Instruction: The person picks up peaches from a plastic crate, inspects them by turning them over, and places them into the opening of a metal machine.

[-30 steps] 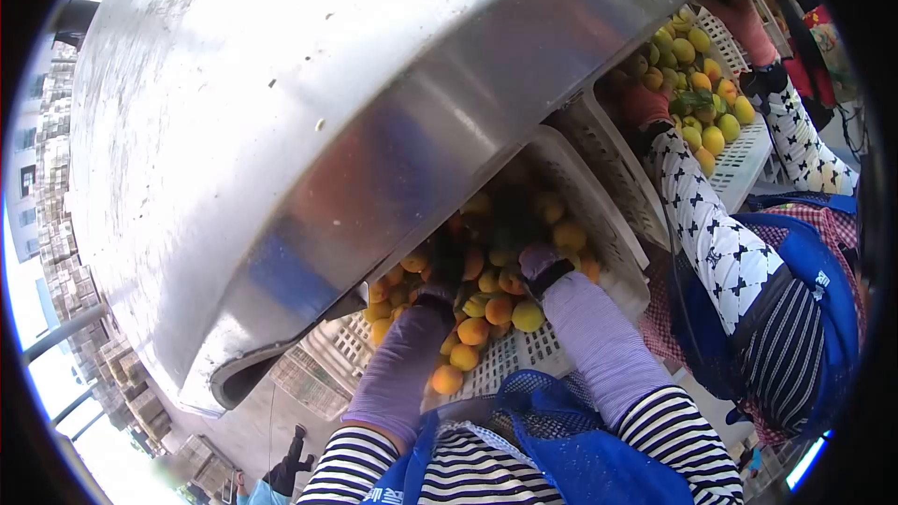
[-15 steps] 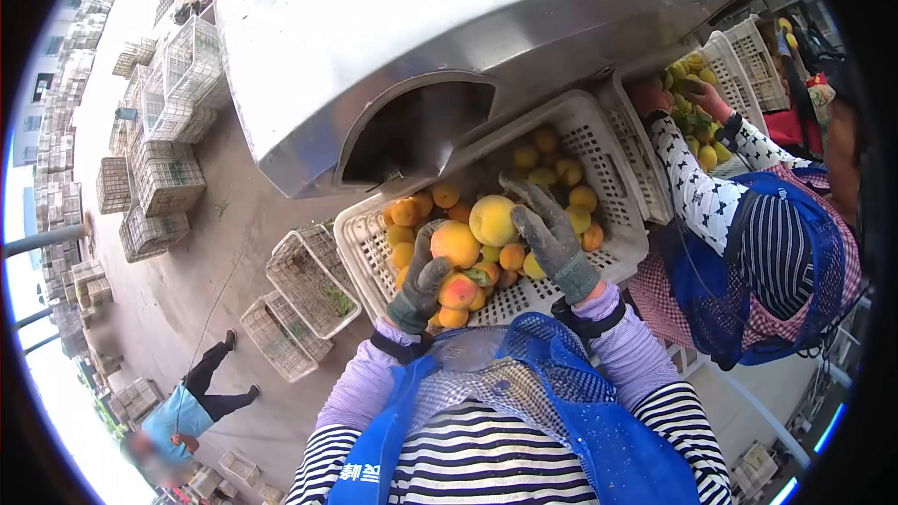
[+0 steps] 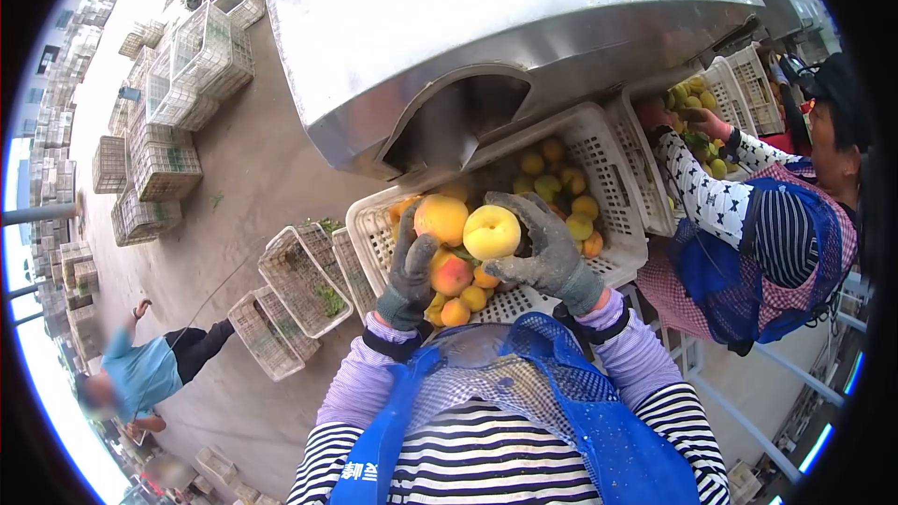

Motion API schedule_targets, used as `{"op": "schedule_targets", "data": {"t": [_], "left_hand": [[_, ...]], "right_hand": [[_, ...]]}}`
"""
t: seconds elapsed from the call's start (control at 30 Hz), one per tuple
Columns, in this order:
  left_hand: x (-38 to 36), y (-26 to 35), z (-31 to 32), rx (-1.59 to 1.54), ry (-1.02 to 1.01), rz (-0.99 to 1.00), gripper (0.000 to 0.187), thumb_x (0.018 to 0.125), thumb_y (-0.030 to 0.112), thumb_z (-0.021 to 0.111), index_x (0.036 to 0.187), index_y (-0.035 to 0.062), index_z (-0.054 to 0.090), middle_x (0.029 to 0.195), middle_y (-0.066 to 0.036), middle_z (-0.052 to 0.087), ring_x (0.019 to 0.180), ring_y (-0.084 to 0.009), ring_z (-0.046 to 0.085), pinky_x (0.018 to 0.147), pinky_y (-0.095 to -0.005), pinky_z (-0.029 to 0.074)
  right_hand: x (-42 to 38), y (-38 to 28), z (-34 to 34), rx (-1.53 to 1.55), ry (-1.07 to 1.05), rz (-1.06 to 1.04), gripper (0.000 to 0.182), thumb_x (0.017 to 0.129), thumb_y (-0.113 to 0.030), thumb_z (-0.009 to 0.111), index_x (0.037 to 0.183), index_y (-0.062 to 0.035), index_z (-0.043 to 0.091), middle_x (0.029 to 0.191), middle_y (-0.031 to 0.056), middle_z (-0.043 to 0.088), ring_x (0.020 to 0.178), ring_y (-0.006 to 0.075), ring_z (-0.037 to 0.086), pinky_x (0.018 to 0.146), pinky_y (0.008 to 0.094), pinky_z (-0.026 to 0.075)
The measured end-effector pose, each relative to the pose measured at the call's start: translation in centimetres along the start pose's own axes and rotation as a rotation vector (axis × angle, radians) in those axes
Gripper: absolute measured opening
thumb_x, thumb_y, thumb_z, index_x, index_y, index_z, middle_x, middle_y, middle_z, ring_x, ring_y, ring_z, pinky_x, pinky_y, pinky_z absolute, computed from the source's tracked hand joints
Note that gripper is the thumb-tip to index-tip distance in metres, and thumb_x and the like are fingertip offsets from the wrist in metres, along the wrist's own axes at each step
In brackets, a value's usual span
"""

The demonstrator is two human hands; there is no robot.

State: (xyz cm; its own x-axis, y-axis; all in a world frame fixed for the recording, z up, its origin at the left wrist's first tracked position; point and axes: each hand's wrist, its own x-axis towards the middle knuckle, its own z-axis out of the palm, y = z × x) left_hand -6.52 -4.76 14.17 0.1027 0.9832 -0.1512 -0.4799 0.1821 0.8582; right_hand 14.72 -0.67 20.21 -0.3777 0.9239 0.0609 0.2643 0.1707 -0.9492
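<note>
Both my hands wear dark grey gloves and are raised over a white plastic crate (image 3: 613, 145) of yellow and orange peaches. My left hand (image 3: 409, 271) is wrapped round an orange-yellow peach (image 3: 441, 220). A paler yellow peach (image 3: 491, 232) is gripped in my right hand (image 3: 547, 257), close beside the first one. Just below them a red-blushed peach (image 3: 451, 274) lies on the pile. The crate stands under the dark opening (image 3: 458, 122) of a metal machine.
The metal machine (image 3: 505, 0) spans the top. At right a co-worker (image 3: 776, 234) reaches into another crate (image 3: 645, 173) of peaches. Empty crates (image 3: 304, 276) stand on the floor at left, near a person in blue (image 3: 145, 374); stacked crates (image 3: 210, 47) stand further back.
My hands have lifted the two peaches up from the pile and brought them close together. The view has shifted slightly. The person at left has moved and raised an arm.
</note>
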Motion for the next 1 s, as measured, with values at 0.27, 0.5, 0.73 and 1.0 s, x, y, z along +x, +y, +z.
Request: {"op": "schedule_targets", "data": {"t": [0.27, 0.5, 0.73, 1.0], "left_hand": [[0.1, -0.6, -2.0, -0.08, 0.135, -0.09, 0.062, 0.1, 0.048, 0.049, 0.14, 0.0014, 0.044, 0.131, -0.014, 0.056, 0.115, -0.0238, 0.059, 0.1, -0.0379, 0.049], [0.5, 0.4, -1.9, -0.162, 0.095, -0.134, 0.053, 0.103, 0.042, 0.044, 0.137, 0.0009, 0.044, 0.132, -0.015, 0.054, 0.12, -0.0239, 0.056, 0.1, -0.0368, 0.049], [1.9, 1.1, -1.8, -0.53, 0.126, -0.346, 0.058, 0.106, 0.048, 0.036, 0.138, 0.0005, 0.046, 0.127, -0.013, 0.06, 0.115, -0.0217, 0.06, 0.1, -0.0353, 0.049], [5.2, 3.8, 1.0, -0.238, 0.068, -0.276, 0.047, 0.108, 0.033, 0.04, 0.139, -0.0016, 0.047, 0.13, -0.012, 0.059, 0.117, -0.0203, 0.058, 0.102, -0.0332, 0.046]], "right_hand": [[10.3, 4.0, 5.6, -0.765, 0.366, -0.072, 0.063, 0.068, -0.052, 0.083, 0.111, -0.0088, 0.064, 0.102, 0.015, 0.065, 0.084, 0.0327, 0.067, 0.066, 0.0433, 0.055], [14.0, 4.4, 6.2, -0.788, 0.367, -0.2, 0.05, 0.072, -0.043, 0.082, 0.102, -0.0079, 0.065, 0.09, 0.0132, 0.066, 0.073, 0.0336, 0.064, 0.069, 0.0453, 0.053], [14.8, 1.6, 3.2, -0.518, 0.176, -0.157, 0.067, 0.072, -0.04, 0.082, 0.124, -0.0036, 0.06, 0.116, 0.0188, 0.062, 0.107, 0.0359, 0.061, 0.09, 0.0452, 0.049], [10.3, 1.8, -1.5, -0.216, -0.455, -0.126, 0.083, 0.072, -0.048, 0.08, 0.138, -0.0073, 0.052, 0.134, 0.0223, 0.054, 0.122, 0.0397, 0.053, 0.103, 0.0445, 0.043]]}}
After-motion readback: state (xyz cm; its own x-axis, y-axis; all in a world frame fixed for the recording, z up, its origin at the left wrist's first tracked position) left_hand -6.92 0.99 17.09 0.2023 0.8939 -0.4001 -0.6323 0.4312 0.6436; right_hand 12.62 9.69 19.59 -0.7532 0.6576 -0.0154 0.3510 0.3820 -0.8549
